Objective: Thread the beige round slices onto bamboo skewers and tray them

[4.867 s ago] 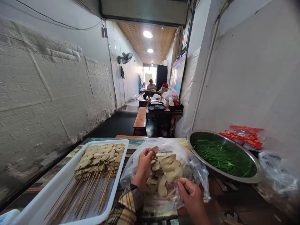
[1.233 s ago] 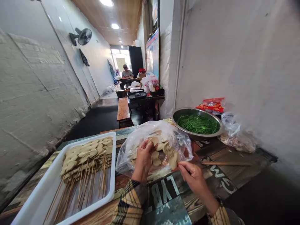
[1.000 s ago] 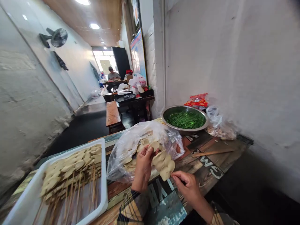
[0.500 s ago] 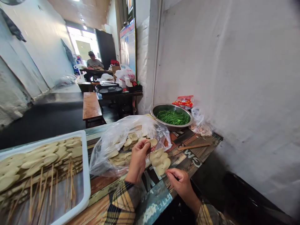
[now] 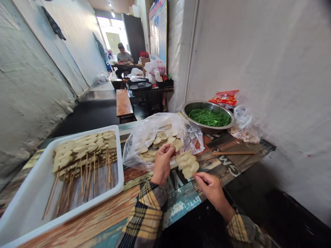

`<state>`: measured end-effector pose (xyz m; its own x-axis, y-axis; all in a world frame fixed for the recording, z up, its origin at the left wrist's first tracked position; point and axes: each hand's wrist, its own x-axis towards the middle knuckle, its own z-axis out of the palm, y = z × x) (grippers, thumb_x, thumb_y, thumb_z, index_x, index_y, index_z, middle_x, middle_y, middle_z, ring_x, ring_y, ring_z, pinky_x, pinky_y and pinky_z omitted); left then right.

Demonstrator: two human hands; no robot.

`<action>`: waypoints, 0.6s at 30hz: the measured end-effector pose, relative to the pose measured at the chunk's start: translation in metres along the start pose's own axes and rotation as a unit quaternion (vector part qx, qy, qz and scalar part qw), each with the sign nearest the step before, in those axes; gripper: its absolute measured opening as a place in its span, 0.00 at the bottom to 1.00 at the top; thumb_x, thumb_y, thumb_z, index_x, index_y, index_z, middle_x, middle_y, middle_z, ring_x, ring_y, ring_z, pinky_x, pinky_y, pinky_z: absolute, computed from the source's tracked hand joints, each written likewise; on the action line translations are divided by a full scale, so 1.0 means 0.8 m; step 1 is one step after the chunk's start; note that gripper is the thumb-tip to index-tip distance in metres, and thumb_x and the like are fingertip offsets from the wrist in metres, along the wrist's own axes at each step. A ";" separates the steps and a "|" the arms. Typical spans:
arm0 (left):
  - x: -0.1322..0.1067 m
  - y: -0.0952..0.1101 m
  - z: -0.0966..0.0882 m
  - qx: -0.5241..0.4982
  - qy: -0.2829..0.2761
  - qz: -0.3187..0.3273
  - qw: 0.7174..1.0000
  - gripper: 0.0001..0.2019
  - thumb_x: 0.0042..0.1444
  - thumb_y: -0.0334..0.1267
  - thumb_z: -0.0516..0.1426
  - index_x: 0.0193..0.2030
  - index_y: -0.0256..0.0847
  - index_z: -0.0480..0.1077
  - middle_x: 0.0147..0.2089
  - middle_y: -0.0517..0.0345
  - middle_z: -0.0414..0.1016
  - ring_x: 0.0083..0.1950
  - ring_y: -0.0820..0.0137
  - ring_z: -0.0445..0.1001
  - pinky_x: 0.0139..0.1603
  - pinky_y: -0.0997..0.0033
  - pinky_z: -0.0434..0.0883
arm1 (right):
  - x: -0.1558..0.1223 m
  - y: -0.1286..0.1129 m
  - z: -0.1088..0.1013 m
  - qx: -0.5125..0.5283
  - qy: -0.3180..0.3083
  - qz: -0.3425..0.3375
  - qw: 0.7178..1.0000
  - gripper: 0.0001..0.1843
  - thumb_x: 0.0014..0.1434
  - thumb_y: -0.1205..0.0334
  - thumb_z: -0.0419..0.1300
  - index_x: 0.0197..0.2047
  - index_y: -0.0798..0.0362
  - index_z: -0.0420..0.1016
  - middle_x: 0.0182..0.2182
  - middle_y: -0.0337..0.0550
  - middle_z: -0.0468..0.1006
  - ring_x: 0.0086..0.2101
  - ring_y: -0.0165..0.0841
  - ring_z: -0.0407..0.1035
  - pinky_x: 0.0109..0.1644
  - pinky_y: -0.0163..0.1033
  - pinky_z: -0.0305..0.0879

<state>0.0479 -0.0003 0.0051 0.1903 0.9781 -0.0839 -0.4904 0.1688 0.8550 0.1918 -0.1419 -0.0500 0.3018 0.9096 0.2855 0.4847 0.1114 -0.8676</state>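
Observation:
My left hand [image 5: 162, 162] pinches a thin, round beige slice [image 5: 177, 144] between thumb and fingers. My right hand [image 5: 209, 187] is closed on the lower end of a skewer, mostly hidden behind several overlapping beige slices [image 5: 187, 164] threaded on it. The loose slice is just beyond the far end of the threaded ones; I cannot tell whether the skewer's tip touches it. Behind my left hand, an opened clear plastic bag [image 5: 134, 139] holds more loose slices [image 5: 148, 155]. To the left, filled skewers [image 5: 85, 148] are piled in a white tray [image 5: 121, 172], their sticks pointing toward me.
A steel bowl of green stalks [image 5: 209, 117] stands at the back right, with a red packet [image 5: 224, 98] and a clear bag [image 5: 244, 127] beside it. Bare sticks [image 5: 234, 153] lie on the patterned table. Farther off are a bench [image 5: 124, 102] and a seated person [image 5: 124, 55].
My view has turned left, so more of the tray shows and everything sits farther right in the picture. Both hands keep hold of the slice and the skewer.

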 end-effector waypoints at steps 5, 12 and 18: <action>0.005 0.006 -0.007 0.036 0.010 0.041 0.998 0.12 0.39 0.37 0.66 0.33 0.36 0.74 0.25 0.63 0.73 0.23 0.79 0.65 0.26 0.78 0.62 | -0.001 -0.003 -0.005 -0.012 -0.005 -0.023 1.000 0.16 0.61 0.55 0.57 0.34 0.55 0.81 0.19 0.40 0.77 0.20 0.30 0.69 0.25 0.32 0.65; 0.004 0.007 -0.005 0.074 -0.012 0.050 0.996 0.13 0.41 0.37 0.65 0.35 0.36 0.75 0.29 0.60 0.76 0.25 0.77 0.67 0.27 0.77 0.62 | 0.001 -0.007 -0.004 -0.016 -0.008 -0.042 0.999 0.15 0.62 0.57 0.57 0.34 0.55 0.81 0.21 0.41 0.79 0.20 0.30 0.70 0.27 0.33 0.67; 0.005 0.009 -0.006 0.064 -0.014 0.052 0.997 0.13 0.40 0.37 0.66 0.34 0.36 0.74 0.28 0.60 0.76 0.26 0.77 0.68 0.28 0.77 0.63 | 0.001 -0.006 -0.003 -0.015 -0.020 -0.026 0.999 0.15 0.63 0.57 0.56 0.35 0.55 0.81 0.23 0.41 0.80 0.21 0.31 0.72 0.26 0.33 0.66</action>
<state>0.0413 0.0053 0.0083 0.1689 0.9854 0.0212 -0.3972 0.0484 0.9164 0.1915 -0.1423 -0.0445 0.2433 0.9184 0.3120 0.5226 0.1469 -0.8398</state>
